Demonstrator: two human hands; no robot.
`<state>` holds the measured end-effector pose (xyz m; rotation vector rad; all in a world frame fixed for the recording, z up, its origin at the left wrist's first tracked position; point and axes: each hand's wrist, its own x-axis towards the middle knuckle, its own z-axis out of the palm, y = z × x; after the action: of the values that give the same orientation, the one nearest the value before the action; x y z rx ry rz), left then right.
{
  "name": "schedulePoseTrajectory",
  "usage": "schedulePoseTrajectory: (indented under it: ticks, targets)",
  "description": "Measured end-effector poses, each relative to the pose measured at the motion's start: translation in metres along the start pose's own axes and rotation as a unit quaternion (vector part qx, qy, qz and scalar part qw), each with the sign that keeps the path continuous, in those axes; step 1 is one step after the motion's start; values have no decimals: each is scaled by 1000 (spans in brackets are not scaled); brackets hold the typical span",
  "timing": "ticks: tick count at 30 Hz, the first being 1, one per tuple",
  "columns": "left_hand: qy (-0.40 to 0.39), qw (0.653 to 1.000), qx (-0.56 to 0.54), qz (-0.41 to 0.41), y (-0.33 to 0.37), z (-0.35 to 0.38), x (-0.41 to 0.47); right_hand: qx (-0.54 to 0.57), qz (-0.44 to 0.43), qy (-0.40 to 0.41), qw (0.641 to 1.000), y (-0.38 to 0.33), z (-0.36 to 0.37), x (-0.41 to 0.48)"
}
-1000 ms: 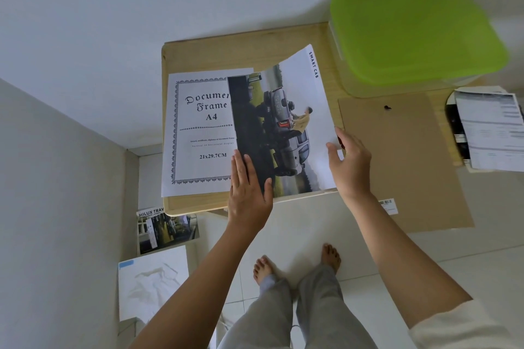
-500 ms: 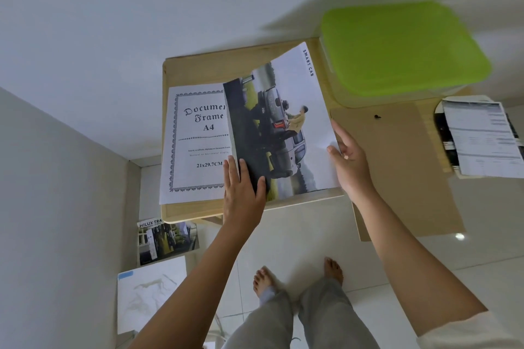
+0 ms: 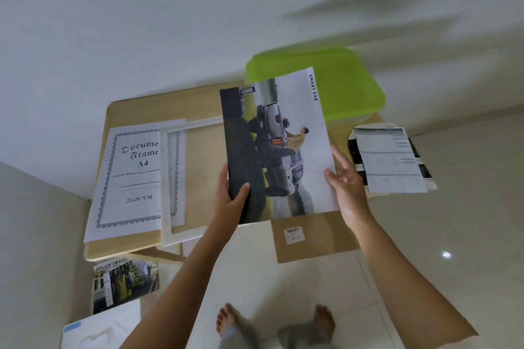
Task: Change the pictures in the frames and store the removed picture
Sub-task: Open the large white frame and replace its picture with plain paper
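I hold a car picture [image 3: 286, 150] marked "SMART CAB" up above the wooden table [image 3: 147, 109]. My left hand [image 3: 231, 201] grips its dark lower left edge, thumb on the front. My right hand [image 3: 344, 181] holds the right edge with fingers spread along it. On the table lies the white picture frame [image 3: 167, 187], empty, with bare wood showing through it. The "Document Frame A4" insert sheet [image 3: 133, 176] lies to its left, partly under the frame's edge. The brown backing board [image 3: 314, 238] sticks out over the table's front edge, below the picture.
A box with a green lid [image 3: 348, 79] stands at the table's back right. Printed papers [image 3: 391, 159] lie at the right end. On a lower surface at the left sit a "HILUX" photo [image 3: 124, 280] and a white sheet [image 3: 102, 329]. My bare feet [image 3: 226, 320] stand on the tiled floor.
Both hands have lifted the car picture off the frame and moved it to the right. The white frame, hidden under it before, now shows. The view has tilted down.
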<state>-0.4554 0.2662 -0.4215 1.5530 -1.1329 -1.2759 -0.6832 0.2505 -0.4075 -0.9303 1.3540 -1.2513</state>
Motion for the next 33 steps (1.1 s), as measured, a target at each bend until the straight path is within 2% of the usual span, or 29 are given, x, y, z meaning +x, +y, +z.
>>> schedulePoseTrajectory:
  ticks: [7,10,13,16,20,33]
  targets:
    - [-62,994,-1,-95,-12,150,-32,-152,63,40,986,19,-161,-8]
    - [-89,985,-17,-148,-16,201,-37,-211,102,73,969,25,-210,-3]
    - [-115,980,-12,-160,-28,240,-29,-262,125,89,953,25,-246,11]
    - [-126,979,10,-161,-44,265,-15,-300,117,91,942,24,-268,27]
    - [-109,979,79,-154,-21,283,-19,-337,100,87,932,23,-284,41]
    - [-45,973,212,-84,-8,287,-19,-377,103,72,918,30,-287,48]
